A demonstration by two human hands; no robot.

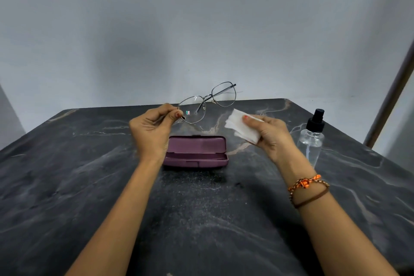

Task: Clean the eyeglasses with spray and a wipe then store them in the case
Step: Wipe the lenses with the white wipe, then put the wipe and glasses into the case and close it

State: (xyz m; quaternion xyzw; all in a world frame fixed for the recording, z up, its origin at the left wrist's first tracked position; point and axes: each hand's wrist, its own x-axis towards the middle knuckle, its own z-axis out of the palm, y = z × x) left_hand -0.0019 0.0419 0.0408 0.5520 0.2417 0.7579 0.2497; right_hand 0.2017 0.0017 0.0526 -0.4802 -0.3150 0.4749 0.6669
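Eyeglasses (207, 102): thin dark metal frame, lifted off the table and tilted, the lens at 8 o'clock low and near the left hand, the other lens rising toward 2 o'clock against the grey wall; one temple looks folded behind the lenses, though the thin wire is hard to follow
Left hand (154, 129): raised at 9 o'clock of the glasses, thumb and fingertips pinched on the outer edge of the lower lens rim, remaining fingers curled in
Wipe (243, 126): white, folded and crumpled, held up at 4 o'clock of the glasses, apart from the lenses
Right hand (272, 136): at 3 o'clock of the wipe, thumb pressed on top of it and fingers curled beneath, gripping it; beaded orange bracelet and brown band on the wrist
Case (196, 152): purple hard shell, lying open on the table at 6 o'clock of the glasses, between the two wrists, lid standing at the far side
Spray bottle (312, 139): clear body, black pump top, upright on the table at 3 o'clock of the right hand, near it
Table (67, 186): dark marble with pale veins, its far edge against the wall
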